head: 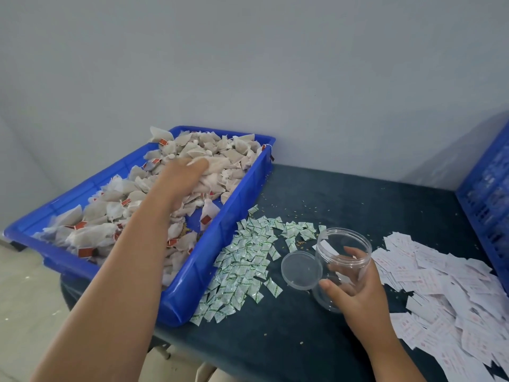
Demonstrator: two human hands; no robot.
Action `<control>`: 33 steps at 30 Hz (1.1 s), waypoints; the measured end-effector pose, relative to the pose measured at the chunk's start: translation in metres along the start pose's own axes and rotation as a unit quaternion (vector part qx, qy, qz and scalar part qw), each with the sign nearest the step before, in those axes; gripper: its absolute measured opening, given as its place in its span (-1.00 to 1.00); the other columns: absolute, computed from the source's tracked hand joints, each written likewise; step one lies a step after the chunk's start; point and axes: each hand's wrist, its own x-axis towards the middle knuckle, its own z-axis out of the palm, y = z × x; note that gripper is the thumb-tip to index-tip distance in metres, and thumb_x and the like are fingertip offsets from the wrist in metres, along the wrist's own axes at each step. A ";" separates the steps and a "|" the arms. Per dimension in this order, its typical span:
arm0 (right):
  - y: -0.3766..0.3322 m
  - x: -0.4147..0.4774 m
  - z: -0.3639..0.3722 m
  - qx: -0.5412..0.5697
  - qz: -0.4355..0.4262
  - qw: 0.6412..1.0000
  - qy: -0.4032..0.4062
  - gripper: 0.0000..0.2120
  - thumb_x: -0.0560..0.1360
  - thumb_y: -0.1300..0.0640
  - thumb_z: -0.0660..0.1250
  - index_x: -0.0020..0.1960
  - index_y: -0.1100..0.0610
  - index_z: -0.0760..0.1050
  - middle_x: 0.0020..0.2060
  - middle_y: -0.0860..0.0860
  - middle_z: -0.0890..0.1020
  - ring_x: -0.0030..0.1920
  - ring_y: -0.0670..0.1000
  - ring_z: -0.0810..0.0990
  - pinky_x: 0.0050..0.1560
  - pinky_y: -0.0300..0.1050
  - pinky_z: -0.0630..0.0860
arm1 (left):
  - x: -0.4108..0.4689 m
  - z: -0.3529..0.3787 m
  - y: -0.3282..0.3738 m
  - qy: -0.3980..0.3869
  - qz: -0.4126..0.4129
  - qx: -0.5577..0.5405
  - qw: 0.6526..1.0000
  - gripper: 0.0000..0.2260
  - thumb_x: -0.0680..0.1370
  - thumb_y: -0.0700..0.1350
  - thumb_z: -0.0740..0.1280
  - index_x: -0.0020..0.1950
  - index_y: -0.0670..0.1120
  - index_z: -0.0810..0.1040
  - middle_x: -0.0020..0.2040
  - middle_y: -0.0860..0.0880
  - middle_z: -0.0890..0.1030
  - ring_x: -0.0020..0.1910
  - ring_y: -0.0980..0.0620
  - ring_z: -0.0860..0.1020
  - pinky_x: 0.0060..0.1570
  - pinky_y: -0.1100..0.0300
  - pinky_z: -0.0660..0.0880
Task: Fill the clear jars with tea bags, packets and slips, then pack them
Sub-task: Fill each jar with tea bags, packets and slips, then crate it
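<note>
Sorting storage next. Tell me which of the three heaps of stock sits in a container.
The white mesh tea bags with red tags, in the blue plastic tray; the green-and-white packets and white paper slips lie loose on the dark tabletop.

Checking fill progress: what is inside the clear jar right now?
One white slip shows inside the clear jar, near its rim; nothing else visible. The right hand gripping it hides part of the bottom.

One head-worn camera looks forward and down, close over the dark table [344,194].
</note>
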 end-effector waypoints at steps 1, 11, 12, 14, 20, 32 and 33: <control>-0.002 0.000 0.000 0.002 0.001 1.000 -0.003 -0.25 0.26 -0.04 0.75 0.25 -0.51 0.44 0.19 -0.23 0.70 -0.10 0.25 0.65 0.07 0.01 0.68 | -0.006 -0.001 0.010 0.003 0.010 -0.026 1.000 -0.79 0.54 0.05 0.29 -0.22 -0.01 0.40 -0.53 0.11 0.46 -0.60 0.20 0.43 -0.41 0.19 0.29; -0.013 0.000 -0.001 0.045 0.017 0.999 -0.002 -0.20 0.19 -0.18 0.62 0.38 -0.12 0.45 0.14 -0.14 0.72 0.16 -0.14 0.71 0.03 -0.31 0.62 | -0.068 0.060 0.041 -0.137 0.162 0.228 0.950 -0.69 0.61 0.06 0.30 -0.19 -0.13 0.49 -0.31 -0.02 0.52 -0.35 0.08 0.44 -0.33 0.12 0.35; -0.013 0.000 -0.002 0.048 0.016 0.999 -0.001 -0.20 0.20 -0.19 0.62 0.38 -0.12 0.45 0.15 -0.12 0.72 0.18 -0.12 0.71 0.04 -0.31 0.61 | -0.073 0.073 0.035 -0.153 0.162 0.254 0.941 -0.69 0.63 0.05 0.29 -0.21 -0.12 0.47 -0.29 -0.02 0.52 -0.33 0.06 0.44 -0.33 0.10 0.31; -0.013 0.000 -0.004 0.054 0.010 0.999 0.000 -0.24 0.22 -0.19 0.62 0.36 -0.15 0.45 0.17 -0.09 0.72 0.21 -0.10 0.71 0.07 -0.31 0.61 | -0.081 0.094 0.018 -0.188 0.154 0.287 0.927 -0.68 0.67 0.03 0.26 -0.22 -0.08 0.41 -0.28 0.00 0.48 -0.29 0.03 0.43 -0.29 0.06 0.28; -0.014 0.001 -0.003 0.050 -0.005 0.999 -0.004 -0.40 0.27 -0.11 0.65 0.21 -0.45 0.49 0.16 -0.22 0.70 0.19 -0.16 0.70 0.05 -0.36 0.61 | -0.093 0.119 -0.021 -0.223 0.134 0.310 0.915 -0.63 0.72 0.03 0.24 -0.26 -0.04 0.39 -0.30 0.05 0.47 -0.26 0.02 0.45 -0.25 0.07 0.32; -0.007 0.001 -0.001 0.001 -0.014 1.000 -0.026 -0.31 0.29 -0.21 0.70 0.29 -0.47 0.41 0.26 -0.24 0.68 0.04 -0.19 0.70 -0.10 -0.22 0.62 | -0.123 0.088 0.055 -0.073 0.221 0.118 0.965 -0.88 0.51 0.11 0.51 -0.12 0.12 0.64 -0.30 0.10 0.67 -0.43 0.11 0.62 -0.40 0.15 0.56; -0.008 0.000 -0.001 -0.004 -0.016 0.999 -0.030 -0.30 0.29 -0.21 0.70 0.30 -0.45 0.41 0.26 -0.24 0.68 -0.09 -0.24 0.66 -0.17 -0.29 0.57 | -0.126 0.089 0.062 -0.085 0.232 0.098 0.964 -0.85 0.49 0.13 0.53 -0.12 0.12 0.64 -0.31 0.09 0.68 -0.43 0.11 0.61 -0.42 0.18 0.54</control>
